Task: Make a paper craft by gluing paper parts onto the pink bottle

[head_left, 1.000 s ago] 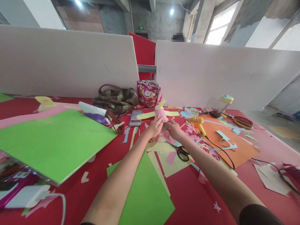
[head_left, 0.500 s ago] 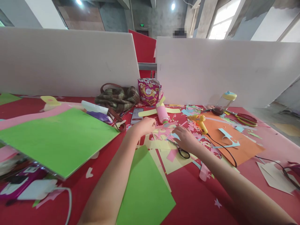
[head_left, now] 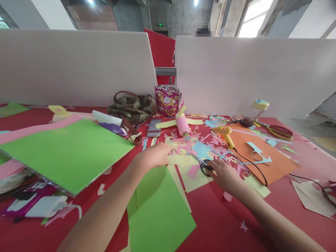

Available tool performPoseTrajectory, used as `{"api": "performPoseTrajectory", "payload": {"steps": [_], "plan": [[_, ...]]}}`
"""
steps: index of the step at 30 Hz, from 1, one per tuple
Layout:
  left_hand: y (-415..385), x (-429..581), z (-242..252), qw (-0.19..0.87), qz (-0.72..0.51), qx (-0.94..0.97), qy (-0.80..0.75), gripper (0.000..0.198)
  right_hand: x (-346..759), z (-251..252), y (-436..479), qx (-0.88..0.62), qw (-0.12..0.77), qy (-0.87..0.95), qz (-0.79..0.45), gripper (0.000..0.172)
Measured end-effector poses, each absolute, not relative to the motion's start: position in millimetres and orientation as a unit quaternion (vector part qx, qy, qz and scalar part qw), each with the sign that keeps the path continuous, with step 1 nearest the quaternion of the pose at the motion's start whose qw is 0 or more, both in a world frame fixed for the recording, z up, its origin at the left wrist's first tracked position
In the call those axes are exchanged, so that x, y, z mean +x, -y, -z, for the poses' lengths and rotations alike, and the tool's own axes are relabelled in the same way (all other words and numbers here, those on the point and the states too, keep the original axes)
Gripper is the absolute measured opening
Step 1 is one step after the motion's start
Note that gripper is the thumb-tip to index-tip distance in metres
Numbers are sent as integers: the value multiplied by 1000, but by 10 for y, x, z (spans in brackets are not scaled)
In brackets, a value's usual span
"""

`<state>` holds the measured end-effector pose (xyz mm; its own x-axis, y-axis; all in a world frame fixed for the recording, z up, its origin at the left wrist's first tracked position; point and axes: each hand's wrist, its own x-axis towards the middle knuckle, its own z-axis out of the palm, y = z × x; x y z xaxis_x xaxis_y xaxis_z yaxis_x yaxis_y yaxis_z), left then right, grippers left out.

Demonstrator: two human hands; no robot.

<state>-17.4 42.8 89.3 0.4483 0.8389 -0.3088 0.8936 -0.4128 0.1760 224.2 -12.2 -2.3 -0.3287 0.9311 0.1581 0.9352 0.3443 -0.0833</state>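
My left hand is over pale yellow and pink scraps, just above the green sheet. Its fingers are blurred, and whether they hold anything is unclear. My right hand has its fingers on the black handles of the scissors, whose blades point up and left. A light blue paper piece lies beside the blades. Beyond the hands a pink-wrapped bottle lies on its side across a yellow strip.
A yellow glue gun rests by orange paper. At the back stand a snack bag, a plaid bag and a jar. Large scissors lie right. A green board covers the left side.
My right hand has moved right and down onto the scissors. My left hand has come slightly lower and left. The light blue paper between them shows more fully.
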Motion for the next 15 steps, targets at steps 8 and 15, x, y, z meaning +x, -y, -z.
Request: {"api": "performPoseTrajectory", "payload": {"steps": [8, 15], "plan": [[-226, -357, -399, 175, 116, 813, -544, 39, 2241, 148, 141, -592, 117, 797, 16, 12], [-181, -394, -397, 226, 64, 798, -556, 33, 2250, 161, 162, -572, 140, 808, 35, 12]]}}
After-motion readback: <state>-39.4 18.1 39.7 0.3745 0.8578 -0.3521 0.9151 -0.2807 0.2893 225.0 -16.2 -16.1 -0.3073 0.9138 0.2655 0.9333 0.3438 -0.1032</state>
